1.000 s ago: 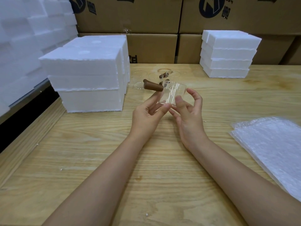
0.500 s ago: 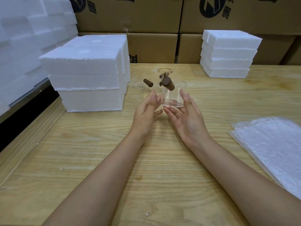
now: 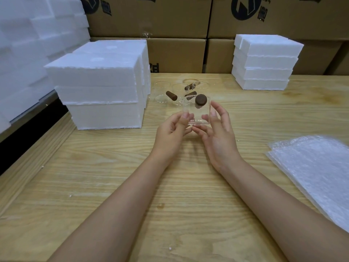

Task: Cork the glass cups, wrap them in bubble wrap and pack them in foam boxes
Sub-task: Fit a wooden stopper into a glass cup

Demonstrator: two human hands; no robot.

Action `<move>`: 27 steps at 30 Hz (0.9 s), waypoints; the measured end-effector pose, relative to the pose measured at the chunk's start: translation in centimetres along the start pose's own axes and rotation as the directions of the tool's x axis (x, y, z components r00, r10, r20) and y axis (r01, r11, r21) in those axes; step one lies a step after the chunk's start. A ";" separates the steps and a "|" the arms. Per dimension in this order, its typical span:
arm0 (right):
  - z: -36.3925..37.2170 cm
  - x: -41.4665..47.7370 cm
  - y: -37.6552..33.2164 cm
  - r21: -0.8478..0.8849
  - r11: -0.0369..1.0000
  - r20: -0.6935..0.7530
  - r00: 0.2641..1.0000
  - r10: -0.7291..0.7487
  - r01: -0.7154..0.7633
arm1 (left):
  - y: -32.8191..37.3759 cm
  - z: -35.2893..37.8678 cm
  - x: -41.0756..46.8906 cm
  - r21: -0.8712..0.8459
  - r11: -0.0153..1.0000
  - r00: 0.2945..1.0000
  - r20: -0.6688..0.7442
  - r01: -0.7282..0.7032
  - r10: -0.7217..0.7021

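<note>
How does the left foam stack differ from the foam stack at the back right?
The left foam stack is nearer and shows three thick layers; the right foam stack is farther back and shows four thinner layers. The left one stands beside the glass cups; the right one stands apart. Both are white, on the wooden table.

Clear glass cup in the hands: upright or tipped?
Upright: the clear glass cup has its base down and rim up, held between left hand and right hand.
</note>
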State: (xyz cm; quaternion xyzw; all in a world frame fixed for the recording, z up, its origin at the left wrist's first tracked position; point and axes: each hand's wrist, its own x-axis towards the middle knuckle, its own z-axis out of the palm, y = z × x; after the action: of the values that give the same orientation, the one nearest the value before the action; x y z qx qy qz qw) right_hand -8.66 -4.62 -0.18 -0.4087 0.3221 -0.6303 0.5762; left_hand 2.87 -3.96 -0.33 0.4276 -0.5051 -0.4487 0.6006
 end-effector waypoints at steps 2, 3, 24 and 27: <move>0.2 -0.2 0.0 0.067 0.998 0.015 1.000 0.013 -0.014 | -0.1 0.0 0.0 0.005 1.000 1.000 -0.018 -0.012 0.012; 0.3 -0.3 0.0 0.074 0.997 0.024 1.000 0.002 -0.003 | -0.1 0.0 0.0 0.009 1.000 0.999 -0.026 -0.020 0.020; 0.7 -0.6 -0.2 0.216 0.953 0.112 0.975 0.191 -0.211 | -0.2 -0.7 0.5 -0.067 0.997 0.998 0.049 0.030 -0.026; 0.6 -0.6 -0.1 0.140 0.969 0.121 0.975 0.186 -0.203 | -0.4 -0.8 0.6 -0.048 0.999 0.999 0.031 0.014 -0.013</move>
State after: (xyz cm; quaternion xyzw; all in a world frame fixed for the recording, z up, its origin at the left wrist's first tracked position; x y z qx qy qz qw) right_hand -8.22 -3.99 0.12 -0.3632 0.2805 -0.5706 0.6811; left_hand 3.71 -4.63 -0.73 0.4094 -0.5004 -0.4713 0.5999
